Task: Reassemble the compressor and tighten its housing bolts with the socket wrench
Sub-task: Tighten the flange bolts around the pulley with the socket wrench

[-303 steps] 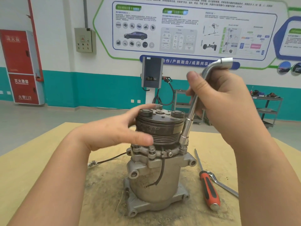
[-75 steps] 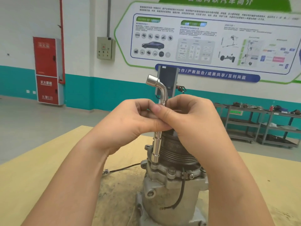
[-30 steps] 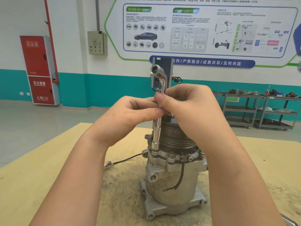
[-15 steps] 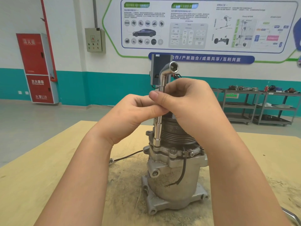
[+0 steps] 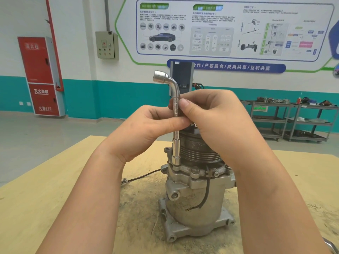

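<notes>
With the compressor (image 5: pixel 197 195) upright on the table (image 5: pixel 42 204), both the left hand (image 5: pixel 146 129) and right hand (image 5: pixel 211 118) pinch the socket wrench (image 5: pixel 175 125) shaft, whose bent head has swung from facing right to left (half a turn), so its bolt (image 5: pixel 176 166) is likely still being run down.

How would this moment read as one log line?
both hands pinch bent chrome socket wrench | socket on housing bolt | grey metal compressor upright
</notes>
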